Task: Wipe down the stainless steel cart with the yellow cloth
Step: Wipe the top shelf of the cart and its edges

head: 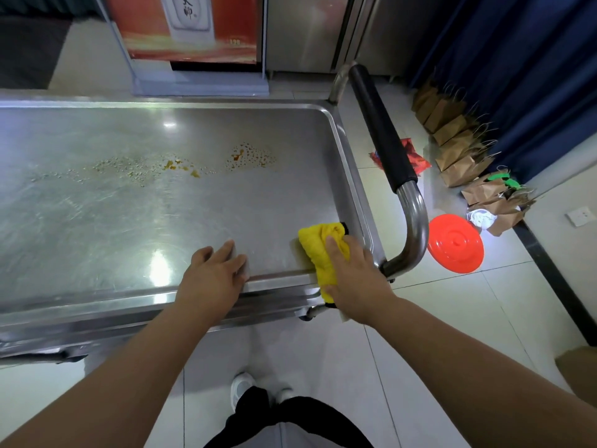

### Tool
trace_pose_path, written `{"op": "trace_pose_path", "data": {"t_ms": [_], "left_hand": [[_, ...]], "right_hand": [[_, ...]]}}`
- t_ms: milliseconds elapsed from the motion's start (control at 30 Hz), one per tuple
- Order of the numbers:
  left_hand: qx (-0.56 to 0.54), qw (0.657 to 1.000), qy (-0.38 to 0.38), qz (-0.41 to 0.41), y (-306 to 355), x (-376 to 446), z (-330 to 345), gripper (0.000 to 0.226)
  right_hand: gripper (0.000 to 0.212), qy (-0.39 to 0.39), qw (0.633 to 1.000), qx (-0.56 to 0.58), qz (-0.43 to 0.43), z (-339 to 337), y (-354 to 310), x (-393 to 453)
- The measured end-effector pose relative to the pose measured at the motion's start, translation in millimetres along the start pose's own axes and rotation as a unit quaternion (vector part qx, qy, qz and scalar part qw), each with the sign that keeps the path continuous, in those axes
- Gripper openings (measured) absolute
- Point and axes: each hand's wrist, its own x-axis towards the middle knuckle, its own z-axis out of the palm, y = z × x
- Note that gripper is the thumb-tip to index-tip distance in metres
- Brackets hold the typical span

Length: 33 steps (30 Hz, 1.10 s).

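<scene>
A: Starting with the big thing, the steel cart [135,205]: sitting crosswise just ahead, raised rim all round, black-padded handle [379,130] sticking out at the right end.

B: Holding anything in that shallow top?

A: Holding a spill, mostly. Pale grains and orange bits [181,166] lying scattered across the far half, with a thicker patch toward the right. Not yet being touched by any wiping, judging by how it sits.

B: And off the cart?

A: Brown paper bags [458,150] leaning in a row against the blue curtain [517,76]; impossible to tell what is inside them. Nearer, a red round lid [455,243] lying flat on the floor tiles.

B: Now the cloth?

A: Yellow cloth [318,245] bunched in the near right corner of the top, draping over the front rim. Right hand [353,273] pressing down on it, fingers laid fairly straight over the fabric, not clenched round it; probably placed there for starting a stroke from the corner.

B: Other hand?

A: Left hand [214,270] resting flat on the near edge, fingers relaxed and spread, gripping nothing. Likely bracing the cart against rolling while wiping.
</scene>
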Motion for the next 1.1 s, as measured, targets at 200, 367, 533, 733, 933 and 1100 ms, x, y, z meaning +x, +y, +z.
{"op": "trace_pose_path", "data": {"t_ms": [200,367,533,733,933,1100], "left_hand": [[-0.030,0.998,0.049,-0.031,8,-4,4,0.029],[-0.064,0.992,0.089,-0.062,18,-20,-1,0.022],[-0.057,0.991,0.122,-0.018,14,-27,3,0.018],[-0.013,0.997,0.076,0.002,9,-27,10,0.018],[-0.009,0.998,0.056,-0.014,11,-24,12,0.025],[-0.037,0.997,0.036,-0.050,8,-25,17,0.032]], "right_hand": [[0.105,0.046,0.996,-0.052,0.054,7,19,-10],[0.100,-0.002,0.999,-0.036,-0.011,-2,31,-7],[0.102,0.017,0.998,-0.047,-0.033,-1,34,-2],[0.106,0.094,0.991,-0.044,-0.079,19,29,0],[0.105,0.116,0.982,-0.023,-0.150,29,-5,12],[0.091,0.109,0.981,-0.010,-0.159,28,2,11]]}}
